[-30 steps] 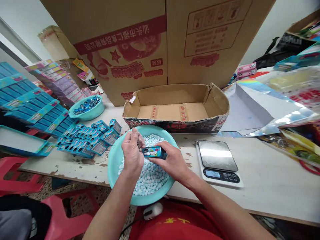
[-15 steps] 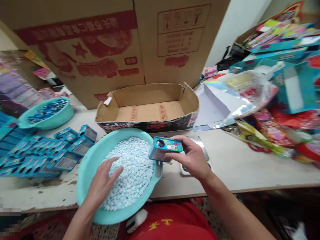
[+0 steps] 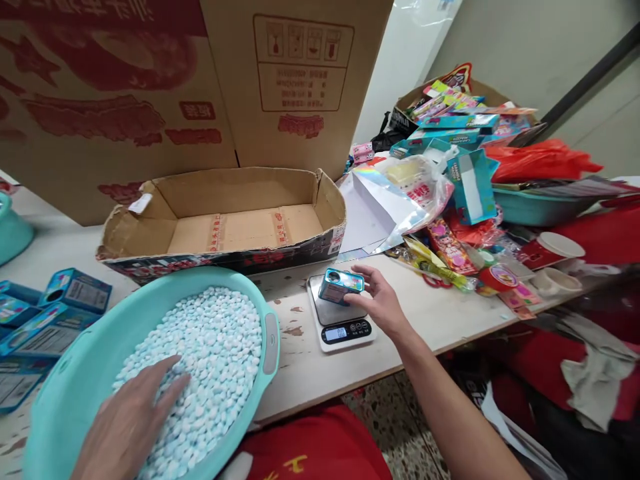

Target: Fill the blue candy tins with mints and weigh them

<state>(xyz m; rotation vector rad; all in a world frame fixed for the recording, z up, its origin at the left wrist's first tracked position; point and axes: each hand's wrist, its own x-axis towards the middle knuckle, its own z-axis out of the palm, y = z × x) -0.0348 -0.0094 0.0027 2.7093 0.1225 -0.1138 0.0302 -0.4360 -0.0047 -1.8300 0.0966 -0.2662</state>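
Left hand point(image 3: 125, 417): the basin point(image 3: 100, 347) rings it; upward lies open.
Right hand point(image 3: 383, 303), leftward: a tabletop point(image 3: 295, 363) lane between scale point(image 3: 345, 339) and basin; the carton point(image 3: 300, 249) blocks its far end.
Right hand, rightward: passable tabletop, then heaped packets point(image 3: 445, 248).

A tall cardboard box point(image 3: 125, 100) faces me; packaging point(image 3: 447, 247) crowds my right.
A worn, shallow carton point(image 3: 245, 227) sits in front of the box. Rightward I see a clear plastic bag point(image 3: 425, 183) beside white sheets point(image 3: 364, 210), then a red plastic bag point(image 3: 543, 160) topping a teal basin point(image 3: 530, 207), a red-and-white paper cup point(image 3: 553, 247) near it, and, lower down, a pale cloth point(image 3: 597, 370).
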